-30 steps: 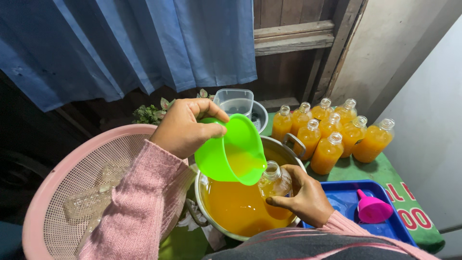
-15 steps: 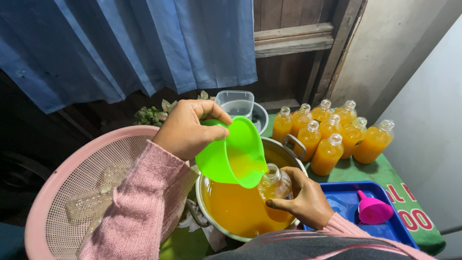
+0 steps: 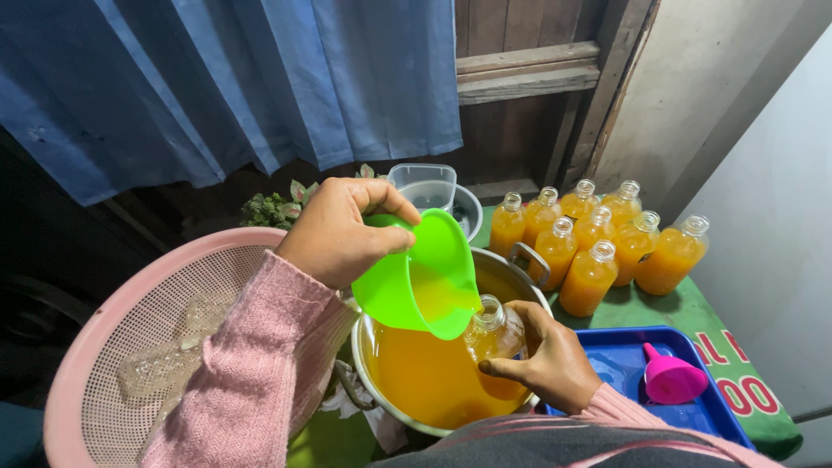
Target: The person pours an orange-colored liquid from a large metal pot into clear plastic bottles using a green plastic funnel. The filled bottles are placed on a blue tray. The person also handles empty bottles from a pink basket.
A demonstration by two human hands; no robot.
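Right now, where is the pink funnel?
The pink funnel lies on its side in the blue tray, lower right of the head view, just right of the right hand.

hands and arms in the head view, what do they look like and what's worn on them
Both are bare hands, with no gloves or rings visible. The left hand comes out of a long pink knitted sleeve with a ribbed texture reaching the wrist. The right hand shows a pink knitted cuff of the same kind at its wrist.
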